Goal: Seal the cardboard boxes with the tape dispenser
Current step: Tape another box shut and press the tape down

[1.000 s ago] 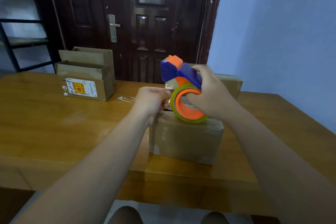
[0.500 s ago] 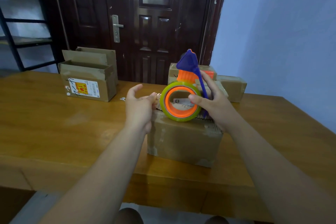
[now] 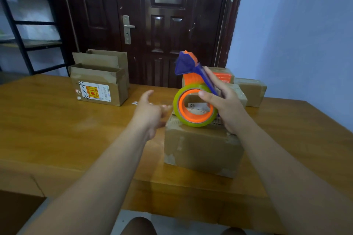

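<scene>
Cardboard, tape & a wooden tabletop (image 3: 57,129), head view: the clearest writing is a white shipping label (image 3: 94,91) w/ a yellow-red sticker, barcodes & black pen scrawl, on the open-flapped box (image 3: 117,92) at far left; text too small to read. An orange-panelled box (image 3: 223,77) & a plain box (image 3: 252,89) sit at the back, print illegible. A small white sticker shows thru the roll's core, also unreadable. The tape dispenser (image 3: 193,87), blue & orange w/ a yellow-green roll, is over the top of the nearest box (image 3: 202,150), mid-tabletop; whether roll & box touch can't be told. The right grip (image 3: 223,105) holds it from the right side: thumb on the roll's upper rim, fingers behind the blue handle. The left grip (image 3: 150,110) is spread & holds nothing, just left of the roll, fingertips blurred. Dispenser's long axis runs near upright, leaning left: blue head up top against the dark door (image 3: 152,25), roll at the bottom, core facing the camera.
</scene>
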